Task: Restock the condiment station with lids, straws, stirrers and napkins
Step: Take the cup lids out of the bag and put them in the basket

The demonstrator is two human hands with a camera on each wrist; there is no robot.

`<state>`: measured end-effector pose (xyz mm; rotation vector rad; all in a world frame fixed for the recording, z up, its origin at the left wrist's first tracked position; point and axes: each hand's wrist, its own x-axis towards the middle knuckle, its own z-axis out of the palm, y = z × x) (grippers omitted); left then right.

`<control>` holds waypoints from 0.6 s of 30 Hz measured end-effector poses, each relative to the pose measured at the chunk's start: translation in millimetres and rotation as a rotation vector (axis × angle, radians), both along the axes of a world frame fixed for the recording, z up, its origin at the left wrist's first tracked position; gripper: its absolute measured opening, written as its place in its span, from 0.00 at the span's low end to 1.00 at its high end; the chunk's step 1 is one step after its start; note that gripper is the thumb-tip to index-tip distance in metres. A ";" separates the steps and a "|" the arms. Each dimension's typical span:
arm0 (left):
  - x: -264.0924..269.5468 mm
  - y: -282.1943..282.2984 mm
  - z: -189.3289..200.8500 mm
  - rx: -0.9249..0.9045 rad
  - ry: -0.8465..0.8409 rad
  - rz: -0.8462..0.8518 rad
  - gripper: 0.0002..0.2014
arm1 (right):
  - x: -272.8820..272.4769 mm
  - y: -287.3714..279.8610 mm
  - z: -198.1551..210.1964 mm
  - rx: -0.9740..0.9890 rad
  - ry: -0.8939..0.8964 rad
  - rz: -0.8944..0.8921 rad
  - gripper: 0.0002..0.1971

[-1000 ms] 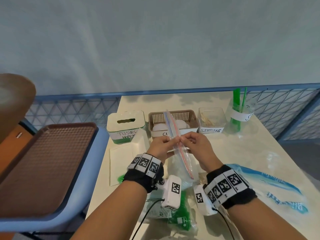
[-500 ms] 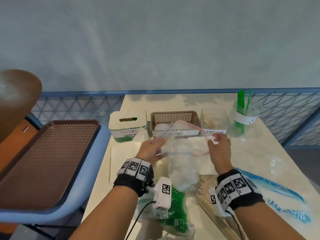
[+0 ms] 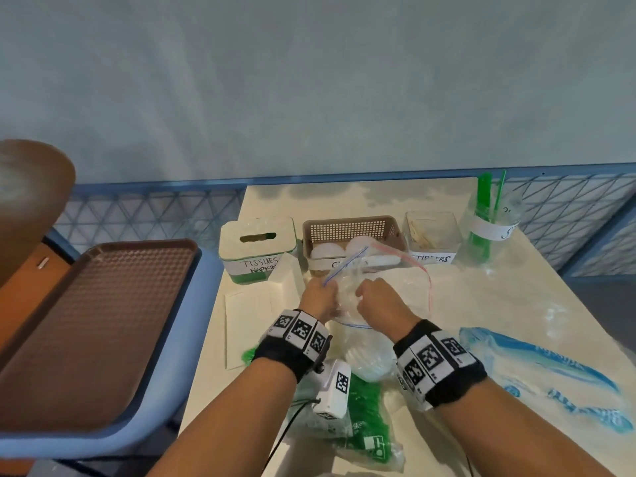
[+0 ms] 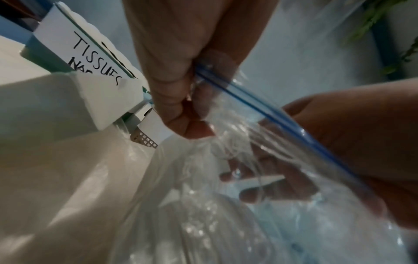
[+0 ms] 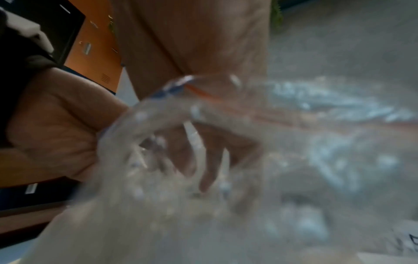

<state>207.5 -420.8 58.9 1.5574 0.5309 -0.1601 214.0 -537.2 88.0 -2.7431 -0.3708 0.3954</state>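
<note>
Clear crinkly zip bag (image 3: 395, 287), left hand (image 3: 318, 299) pinching rim.

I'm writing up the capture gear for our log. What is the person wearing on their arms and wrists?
Forearms are bare, no sleeves. The left hand and the right hand each have a black fabric wristband ringed with white squares printed with black coded markers. A white box camera bearing one such marker hangs under each wrist, with a thin black cable trailing from it.

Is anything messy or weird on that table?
A bit messy: empty plastic bags lie crumpled on the table's right side, and a pack of green straws hangs over the near edge. Nothing looks spilled or broken.
</note>
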 end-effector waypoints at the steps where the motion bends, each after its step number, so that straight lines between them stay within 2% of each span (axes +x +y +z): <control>1: 0.1 2.2 2.1 0.060 0.007 -0.070 0.08 | 1.2 1.3 -2.0 -0.047 0.003 -0.027 0.18; 3: 1.4 6.3 3.8 0.233 0.021 -0.287 0.12 | 3.4 4.2 -6.4 -0.119 -0.003 -0.099 0.20; 5: 3.8 7.4 5.2 0.420 0.017 -0.426 0.09 | 2.0 6.7 -10.2 -0.202 -0.037 -0.115 0.24; 8: 12.6 6.3 5.6 0.597 -0.068 -0.375 0.03 | 0.2 6.3 -19.0 -0.211 -0.038 -0.160 0.35; 10: 17.6 3.1 5.4 0.544 -0.046 -0.340 0.07 | 0.9 4.4 -23.4 -0.163 0.008 -0.199 0.41; 11: 19.6 1.8 5.1 0.458 0.004 -0.321 0.08 | 2.7 3.7 -25.4 -0.134 0.029 -0.211 0.43; 15: 25.3 -1.2 -1.5 0.215 0.142 -0.223 0.10 | 6.9 2.9 -27.9 -0.067 0.075 -0.227 0.43; 16: 27.3 -0.8 -5.4 0.198 0.137 -0.205 0.08 | 7.5 2.4 -28.5 -0.049 0.087 -0.234 0.43; 18: 28.5 -0.2 -7.2 0.226 0.086 -0.193 0.09 | 8.9 1.3 -29.5 -0.016 0.106 -0.250 0.43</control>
